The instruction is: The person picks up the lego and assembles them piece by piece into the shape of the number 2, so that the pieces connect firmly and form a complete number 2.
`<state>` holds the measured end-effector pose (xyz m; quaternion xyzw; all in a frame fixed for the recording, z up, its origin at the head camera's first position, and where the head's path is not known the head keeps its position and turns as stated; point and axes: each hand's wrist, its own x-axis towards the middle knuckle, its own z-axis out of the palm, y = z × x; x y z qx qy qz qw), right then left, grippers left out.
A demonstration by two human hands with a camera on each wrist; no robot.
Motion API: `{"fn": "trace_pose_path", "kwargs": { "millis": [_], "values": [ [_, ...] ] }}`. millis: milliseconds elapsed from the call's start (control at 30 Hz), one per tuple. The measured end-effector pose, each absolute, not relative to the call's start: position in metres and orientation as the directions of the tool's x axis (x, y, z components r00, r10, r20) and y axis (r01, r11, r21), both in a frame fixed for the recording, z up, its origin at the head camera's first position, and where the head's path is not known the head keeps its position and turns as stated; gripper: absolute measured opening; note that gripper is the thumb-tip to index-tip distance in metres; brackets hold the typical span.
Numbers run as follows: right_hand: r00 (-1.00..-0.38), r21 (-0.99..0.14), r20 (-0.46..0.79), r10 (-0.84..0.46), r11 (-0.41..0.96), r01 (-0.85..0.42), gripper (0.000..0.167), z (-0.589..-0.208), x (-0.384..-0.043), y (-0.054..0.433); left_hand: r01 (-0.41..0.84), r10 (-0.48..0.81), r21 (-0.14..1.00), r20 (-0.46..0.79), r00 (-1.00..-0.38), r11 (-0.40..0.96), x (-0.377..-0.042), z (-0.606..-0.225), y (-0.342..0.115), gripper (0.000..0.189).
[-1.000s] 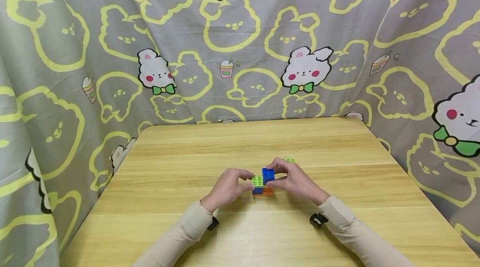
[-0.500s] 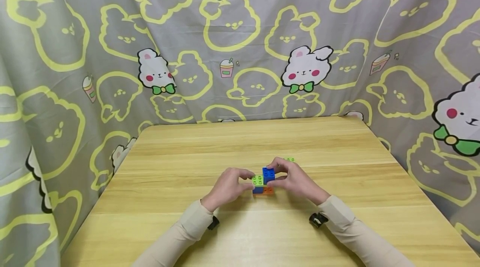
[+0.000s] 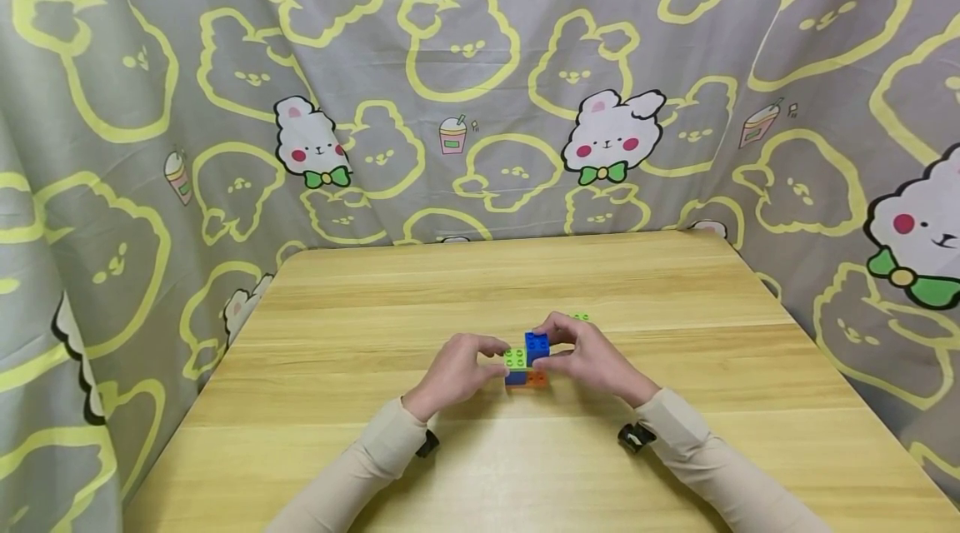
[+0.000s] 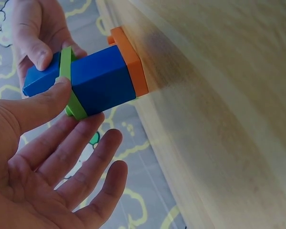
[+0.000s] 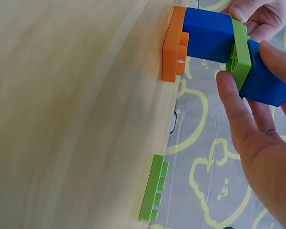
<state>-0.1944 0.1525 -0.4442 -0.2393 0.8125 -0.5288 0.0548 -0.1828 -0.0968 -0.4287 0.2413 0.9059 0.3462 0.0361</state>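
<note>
An orange flat toy brick (image 3: 537,381) lies on the table at the base of a small stack. On its left half stands a blue brick (image 4: 105,78), topped by a light green flat brick (image 3: 513,360) that juts out to the right. A second blue brick (image 3: 537,348) sits on the jutting end. My left hand (image 3: 453,375) pinches the green brick's left end between thumb and fingertips, its other fingers spread. With thumb and fingers, my right hand (image 3: 592,360) grips the upper blue brick, one fingertip at the green brick's underside.
Behind the right hand, another green flat brick (image 5: 153,188) lies on the wooden table (image 3: 480,466), mostly hidden in the head view. A patterned grey curtain (image 3: 510,58) hangs round the table's back and sides.
</note>
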Motion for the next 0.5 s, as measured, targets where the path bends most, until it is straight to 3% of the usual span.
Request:
{"fn": "trace_pose_path", "kwargs": {
  "millis": [500],
  "values": [
    [-0.882, -0.907, 0.131, -0.452, 0.305, -0.291, 0.031, -0.4411, -0.1922, 0.1502, 0.408, 0.459, 0.648, 0.1, -0.883, 0.643, -0.183, -0.4287, -0.0962, 0.028]
  ]
}}
